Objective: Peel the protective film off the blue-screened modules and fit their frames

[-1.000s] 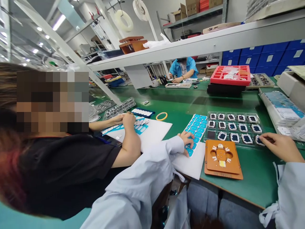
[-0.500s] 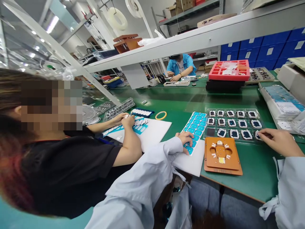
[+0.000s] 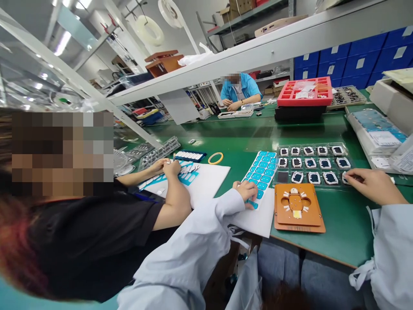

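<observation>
My left hand (image 3: 247, 193) is at the lower end of a white sheet of blue stickers (image 3: 265, 172), its fingers bent and closed at the lowest blue sticker (image 3: 254, 205), which they partly cover. Over at the right, my right hand (image 3: 371, 184) has thumb and forefinger on a small white-framed part with a dark face (image 3: 345, 177) in the front right corner of a clear plastic tray (image 3: 274, 181). Similar parts fill most of the tray's pockets. Between my hands lies an orange-brown fixture (image 3: 298, 209) with a shaped recess and small white pieces around it.
A white foam sheet (image 3: 216, 176) reaches under the sticker sheet. At my left a co-worker in a black top (image 3: 97, 241) handles small pieces. A yellow tape ring (image 3: 215, 158), a red compartment box (image 3: 305, 91) and bagged blue sheets (image 3: 377, 125) stand farther back.
My left fingers have drawn closer together at the lowest sticker, which shows less than before. My right hand stays at the same tray corner. The whole view has shifted slightly.
</observation>
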Available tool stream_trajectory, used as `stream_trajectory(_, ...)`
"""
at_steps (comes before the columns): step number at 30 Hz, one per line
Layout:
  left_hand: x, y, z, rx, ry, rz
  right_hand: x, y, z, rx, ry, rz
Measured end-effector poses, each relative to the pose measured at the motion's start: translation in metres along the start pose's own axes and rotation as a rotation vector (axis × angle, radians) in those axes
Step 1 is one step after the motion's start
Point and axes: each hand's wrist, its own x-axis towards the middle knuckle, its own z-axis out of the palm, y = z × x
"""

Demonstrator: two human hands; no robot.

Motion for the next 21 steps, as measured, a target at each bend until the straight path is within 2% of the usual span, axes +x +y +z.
stream_trajectory(4,-0.008,0.015,-0.019,0.019,0.042,0.061,0.000,0.001,0.002,0.024,0.006,-0.035)
stream_trajectory(7,0.001,0.036,-0.031,0.009,0.116,0.143,0.000,0.000,0.003,0.037,0.014,-0.061)
stream_trajectory(10,0.025,0.061,-0.031,-0.010,0.310,0.409,-0.001,-0.001,0.003,0.037,0.024,-0.085)
stream_trajectory(12,0.041,0.073,-0.025,-0.018,0.451,0.604,-0.001,-0.001,0.004,0.030,0.032,-0.097)
stream_trajectory(13,0.047,0.076,-0.021,-0.017,0.485,0.658,0.000,0.000,0.004,0.027,0.037,-0.101)
stream_trajectory(16,0.057,0.076,-0.013,-0.011,0.449,0.656,-0.001,0.000,0.004,0.021,0.056,-0.110)
stream_trajectory(21,0.051,0.066,-0.011,-0.002,0.402,0.650,-0.002,-0.003,0.005,0.012,0.091,-0.150)
